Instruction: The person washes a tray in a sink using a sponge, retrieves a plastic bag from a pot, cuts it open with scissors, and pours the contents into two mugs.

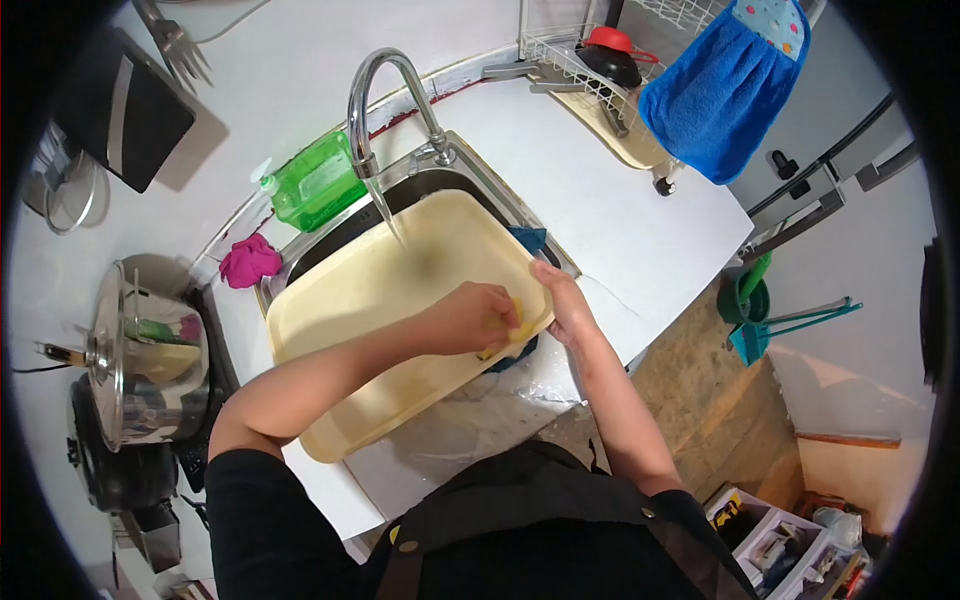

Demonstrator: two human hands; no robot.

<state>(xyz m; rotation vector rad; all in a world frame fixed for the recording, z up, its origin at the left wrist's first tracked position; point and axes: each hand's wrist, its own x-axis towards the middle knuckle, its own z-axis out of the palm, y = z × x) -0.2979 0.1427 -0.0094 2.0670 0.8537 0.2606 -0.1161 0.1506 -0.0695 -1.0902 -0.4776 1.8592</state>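
Note:
A large cream tray (pixel 400 260) lies tilted across the sink, covering most of its basin. My left hand (pixel 478 318) is closed around a yellow sponge (pixel 515 315) and presses it on the tray near its right end; the fingers hide much of the sponge. With my right hand (pixel 566 305) I grip the tray's right rim, thumb on the upper side. Water runs from the chrome faucet (pixel 375 90) onto the tray. Part of the metal sink (pixel 480 165) shows behind the tray. Dark blue cloth or plastic (pixel 527 238) peeks out by the sink's right side.
Behind the sink are a green bottle (pixel 315 185) and a pink cloth (pixel 250 261). A steel pot (pixel 155 370) stands at the left. A dish rack (pixel 560 50) and a hanging blue towel (pixel 725 90) are at the back right. Wet clear plastic (pixel 450 430) covers the counter's front.

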